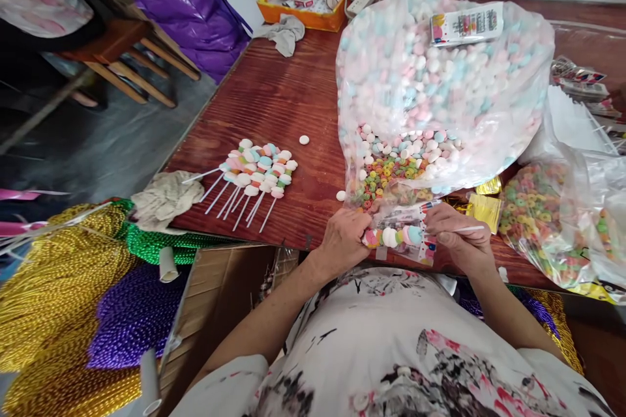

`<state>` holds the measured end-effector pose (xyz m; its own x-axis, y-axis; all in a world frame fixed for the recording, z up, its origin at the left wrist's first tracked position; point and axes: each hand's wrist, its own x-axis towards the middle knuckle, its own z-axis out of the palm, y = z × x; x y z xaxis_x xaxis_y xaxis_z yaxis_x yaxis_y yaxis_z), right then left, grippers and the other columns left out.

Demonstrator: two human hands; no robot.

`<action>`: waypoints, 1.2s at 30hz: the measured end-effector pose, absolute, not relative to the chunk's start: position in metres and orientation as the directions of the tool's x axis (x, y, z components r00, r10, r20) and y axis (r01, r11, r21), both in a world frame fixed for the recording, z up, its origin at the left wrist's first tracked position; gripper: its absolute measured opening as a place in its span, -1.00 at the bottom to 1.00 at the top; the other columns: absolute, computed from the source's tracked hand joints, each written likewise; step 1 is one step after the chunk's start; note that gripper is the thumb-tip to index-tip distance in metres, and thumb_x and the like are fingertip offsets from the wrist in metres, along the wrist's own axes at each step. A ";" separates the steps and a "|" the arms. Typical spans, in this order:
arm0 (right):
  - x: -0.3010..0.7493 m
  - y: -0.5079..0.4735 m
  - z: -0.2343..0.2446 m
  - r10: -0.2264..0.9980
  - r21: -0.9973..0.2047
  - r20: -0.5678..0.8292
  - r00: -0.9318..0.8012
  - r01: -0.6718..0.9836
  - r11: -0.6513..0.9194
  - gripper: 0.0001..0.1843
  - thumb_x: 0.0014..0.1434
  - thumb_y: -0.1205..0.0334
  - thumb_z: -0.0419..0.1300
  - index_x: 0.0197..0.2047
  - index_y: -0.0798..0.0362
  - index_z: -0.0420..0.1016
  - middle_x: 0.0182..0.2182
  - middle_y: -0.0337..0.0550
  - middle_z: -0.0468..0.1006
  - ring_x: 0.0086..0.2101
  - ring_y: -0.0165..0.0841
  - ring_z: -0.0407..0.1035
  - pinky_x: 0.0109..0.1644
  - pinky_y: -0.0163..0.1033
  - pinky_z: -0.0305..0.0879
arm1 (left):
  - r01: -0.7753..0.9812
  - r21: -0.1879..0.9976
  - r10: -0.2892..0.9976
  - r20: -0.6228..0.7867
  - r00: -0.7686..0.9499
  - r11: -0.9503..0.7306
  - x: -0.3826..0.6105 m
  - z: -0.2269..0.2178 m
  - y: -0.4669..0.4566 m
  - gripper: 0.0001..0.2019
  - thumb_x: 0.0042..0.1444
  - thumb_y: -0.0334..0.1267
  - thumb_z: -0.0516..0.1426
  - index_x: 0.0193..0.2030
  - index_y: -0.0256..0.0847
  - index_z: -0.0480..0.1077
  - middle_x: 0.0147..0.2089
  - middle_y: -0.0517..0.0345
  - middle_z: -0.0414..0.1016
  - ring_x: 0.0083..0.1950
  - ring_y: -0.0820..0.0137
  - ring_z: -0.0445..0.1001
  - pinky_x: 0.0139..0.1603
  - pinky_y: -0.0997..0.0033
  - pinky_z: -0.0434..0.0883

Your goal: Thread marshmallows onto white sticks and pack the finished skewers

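Observation:
Close to my body at the table's edge, a candy skewer of pink, white, green, orange and blue pieces on a white stick lies sideways between my hands. My left hand is closed at the candy end of it. My right hand pinches around the white stick, beside the blue piece. A clear wrapper with a printed edge lies around or under the skewer; which, I cannot tell. Just beyond my hands are loose ring candies and marshmallow-like pieces at the big bag's mouth.
A large clear bag of pastel pieces fills the table's back. Finished-looking skewers are piled left, near a rag. Right stand a bag of ring candies and gold ties. Bead strands hang left; a person sits on a stool.

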<state>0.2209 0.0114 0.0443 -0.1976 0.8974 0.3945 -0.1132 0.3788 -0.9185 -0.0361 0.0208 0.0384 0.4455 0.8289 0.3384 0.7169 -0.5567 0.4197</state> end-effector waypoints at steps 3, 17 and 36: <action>0.216 0.011 0.037 0.918 -0.918 0.388 -0.086 -0.124 0.376 -0.86 0.20 0.23 0.26 -0.21 -0.12 0.66 -0.40 -0.17 0.61 -0.30 -0.25 0.47 -0.14 -0.02 0.42 | 0.741 0.303 0.789 0.383 0.481 -0.599 -0.033 0.036 0.023 -0.87 0.04 -0.36 0.09 -0.50 -0.17 0.24 -0.51 0.15 0.39 -0.43 0.36 0.32 -0.35 0.34 0.14; 0.190 0.006 0.047 0.858 -0.854 0.513 -0.023 0.087 0.513 -0.92 0.11 0.27 0.35 -0.41 -0.06 0.56 -0.51 -0.24 0.52 -0.40 -0.28 0.40 -0.15 0.00 0.36 | 0.713 0.532 0.889 0.293 0.351 -0.457 -0.034 0.021 0.020 -0.85 0.00 -0.33 0.12 -0.50 -0.17 0.18 -0.54 0.25 0.34 -0.50 0.45 0.25 -0.39 0.40 0.12; 0.175 0.012 0.049 0.777 -0.779 0.618 0.122 0.229 0.584 -0.87 0.08 0.36 0.34 -0.38 -0.09 0.55 -0.51 -0.28 0.52 -0.46 -0.30 0.40 -0.28 -0.05 0.41 | 0.784 0.260 0.816 0.320 0.481 -0.564 -0.023 0.054 0.034 -0.85 0.18 -0.25 0.08 -0.40 -0.20 0.32 -0.42 0.10 0.47 -0.35 0.30 0.42 -0.29 0.29 0.18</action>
<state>0.1749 0.0122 0.0493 0.1222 0.7767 0.6179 0.2286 0.5838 -0.7791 -0.0231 0.0343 0.0542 0.4811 0.8162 0.3199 0.7838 -0.5639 0.2602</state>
